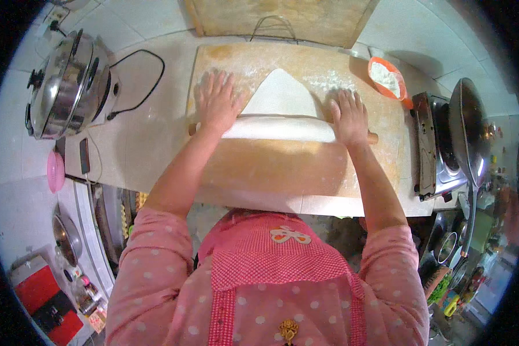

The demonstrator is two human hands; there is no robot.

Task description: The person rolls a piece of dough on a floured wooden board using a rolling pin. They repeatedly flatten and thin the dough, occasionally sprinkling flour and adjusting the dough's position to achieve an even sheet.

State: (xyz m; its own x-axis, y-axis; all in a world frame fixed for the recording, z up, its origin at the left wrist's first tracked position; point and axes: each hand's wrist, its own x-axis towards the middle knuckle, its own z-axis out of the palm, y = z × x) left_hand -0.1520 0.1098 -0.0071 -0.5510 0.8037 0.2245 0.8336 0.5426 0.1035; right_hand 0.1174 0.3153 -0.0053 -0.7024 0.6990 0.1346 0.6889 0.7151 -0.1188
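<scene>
A wooden rolling pin [373, 138] lies crosswise on a floured wooden board [268, 168], its ends showing beyond both my wrists. White dough is wrapped around it as a thick roll [281, 129]. Beyond the roll, a flat dough sheet [281, 93] tapers to a rounded point. My left hand [218, 101] rests flat over the pin's left end, fingers spread and pointing away from me. Over the right end lies my right hand [350, 116], palm down, fingers extended and slightly apart. Neither hand has its fingers curled around the pin.
An orange scoop of flour [386, 78] sits at the board's back right corner. Right of it stands a gas stove [434, 147] with a wok [469, 129]. A steel electric pot [67, 88] with a black cord [162, 71] and a phone [84, 155] are at the left.
</scene>
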